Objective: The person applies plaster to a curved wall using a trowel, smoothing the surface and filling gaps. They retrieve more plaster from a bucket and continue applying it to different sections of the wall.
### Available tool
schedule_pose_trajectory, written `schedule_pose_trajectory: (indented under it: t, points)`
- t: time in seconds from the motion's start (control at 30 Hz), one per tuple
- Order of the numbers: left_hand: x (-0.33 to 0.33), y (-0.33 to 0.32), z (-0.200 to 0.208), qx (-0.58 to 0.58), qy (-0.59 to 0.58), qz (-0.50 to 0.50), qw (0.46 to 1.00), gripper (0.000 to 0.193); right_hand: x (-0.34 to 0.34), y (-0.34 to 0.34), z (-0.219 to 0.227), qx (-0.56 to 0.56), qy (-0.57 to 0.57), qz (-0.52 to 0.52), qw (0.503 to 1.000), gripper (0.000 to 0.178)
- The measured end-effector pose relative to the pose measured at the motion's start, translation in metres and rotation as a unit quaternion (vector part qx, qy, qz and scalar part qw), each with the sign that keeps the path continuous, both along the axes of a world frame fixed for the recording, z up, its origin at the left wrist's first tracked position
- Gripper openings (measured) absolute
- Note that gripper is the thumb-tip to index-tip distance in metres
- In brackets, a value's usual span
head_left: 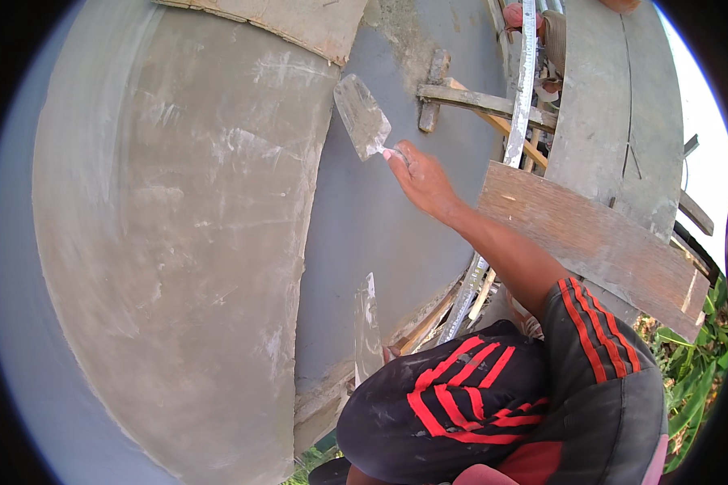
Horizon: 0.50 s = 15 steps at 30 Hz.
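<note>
Trowel (pixel 362 117) held before a grey wall (pixel 380 218) by the right hand (pixel 425 182).
The hand is closed around the handle; whether the wall is touched cannot be told. A second flat blade (pixel 368 323) is partly hidden by the raised knee (pixel 445 388); only a sliver of the left hand (pixel 391 353) is seemingly shown, its grip unreadable. Another person (pixel 556 36) is largely covered by boards (pixel 586 97).

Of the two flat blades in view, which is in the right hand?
The upper one, the broad trowel, whose handle the right hand grips; the other, narrower blade shows lower, by the knee.
</note>
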State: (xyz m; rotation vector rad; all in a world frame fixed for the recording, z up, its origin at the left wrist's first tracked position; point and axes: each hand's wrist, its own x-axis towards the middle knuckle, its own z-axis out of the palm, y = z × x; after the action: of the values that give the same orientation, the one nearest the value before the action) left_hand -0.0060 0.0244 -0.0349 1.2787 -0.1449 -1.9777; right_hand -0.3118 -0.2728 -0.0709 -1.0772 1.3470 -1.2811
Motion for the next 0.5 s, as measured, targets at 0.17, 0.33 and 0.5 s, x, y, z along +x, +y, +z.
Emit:
schedule_pose_trajectory:
  t: [0.17,0.33,0.5]
  points:
    - [0.002,-0.011,0.007,0.01,-0.031,-0.007,0.999,0.047,0.01,-0.021,-0.002,-0.063,0.016,0.0,0.998,0.043]
    - [0.006,-0.014,0.008,0.019,-0.048,-0.009,0.999,0.046,0.058,0.033,-0.027,-0.245,0.091,0.018,0.965,0.036]
    - [0.007,-0.015,0.008,0.026,-0.062,-0.002,0.998,0.045,0.044,0.031,-0.016,-0.09,0.019,0.031,0.995,0.033]
